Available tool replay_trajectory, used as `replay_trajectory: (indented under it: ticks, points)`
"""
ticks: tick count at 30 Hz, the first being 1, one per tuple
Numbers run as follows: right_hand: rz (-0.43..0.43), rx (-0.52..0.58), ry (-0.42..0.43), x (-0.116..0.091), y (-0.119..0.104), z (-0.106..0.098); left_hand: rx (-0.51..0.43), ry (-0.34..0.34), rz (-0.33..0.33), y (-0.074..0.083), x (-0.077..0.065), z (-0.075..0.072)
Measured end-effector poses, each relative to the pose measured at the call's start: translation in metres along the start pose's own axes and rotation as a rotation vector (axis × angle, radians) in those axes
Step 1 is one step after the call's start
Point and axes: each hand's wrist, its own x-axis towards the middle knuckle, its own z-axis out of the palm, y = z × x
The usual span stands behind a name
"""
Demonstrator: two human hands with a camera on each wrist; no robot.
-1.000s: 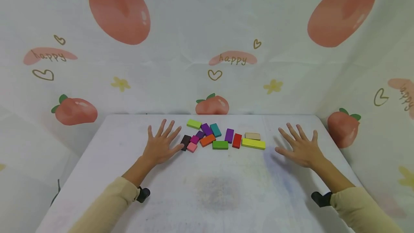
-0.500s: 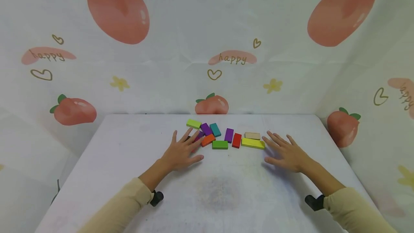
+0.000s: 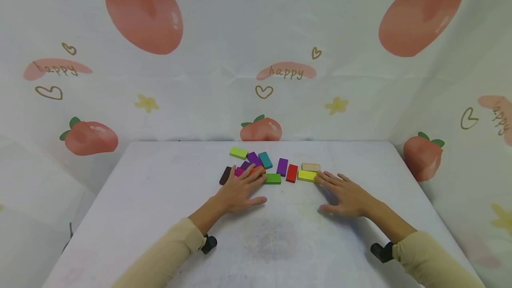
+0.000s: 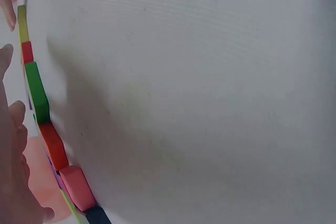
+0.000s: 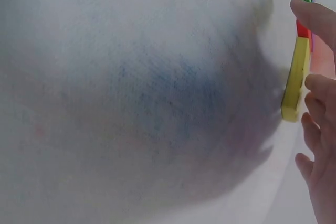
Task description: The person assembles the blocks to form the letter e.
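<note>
My left hand [image 3: 239, 194] hovers with spread fingers over the left part of a row of coloured blocks. It partly covers the orange block [image 4: 54, 148], the magenta block [image 3: 239, 171] and the green block [image 3: 274, 179]. The pink block [image 4: 77, 187] shows only in the left wrist view. On the other side, my right hand [image 3: 347, 195] has its fingers extended over the right end of the yellow block [image 3: 306, 176]. Whether its fingertips touch that block I cannot tell. Neither hand grips anything.
Around them lie a black block [image 3: 225, 175], a lime block [image 3: 238, 153], a teal block [image 3: 265, 160], a red block [image 3: 292, 173], a beige block [image 3: 311, 166] and several purple ones. The white table [image 3: 160, 181] meets a fruit-printed cloth [image 3: 216, 101] at the back.
Both hands have moved inward. The left hand went right, from beside the black block to over the orange and green ones; the right hand went left to the yellow block. The blocks show no clear shift.
</note>
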Motion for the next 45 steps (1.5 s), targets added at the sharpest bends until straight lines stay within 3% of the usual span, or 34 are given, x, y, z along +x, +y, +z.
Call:
replay_trajectory:
  ticks: [7,11,20,39,45]
  points:
    - [0.006,0.044,-0.022,0.000,-0.001,0.002,0.006,-0.036,0.016,0.003,0.003,0.003]
    - [0.014,0.048,-0.025,-0.003,-0.003,0.001,0.027,-0.019,0.033,0.004,0.002,0.004]
    - [-0.006,0.062,-0.010,-0.020,-0.009,0.004,-0.056,-0.074,0.051,0.011,-0.007,0.004]
    - [-0.077,0.077,-0.007,-0.042,-0.025,0.013,-0.042,-0.099,0.078,0.038,-0.023,0.003]
    - [-0.091,0.067,-0.004,-0.046,-0.031,0.014,-0.006,-0.065,0.090,0.047,-0.027,0.005]
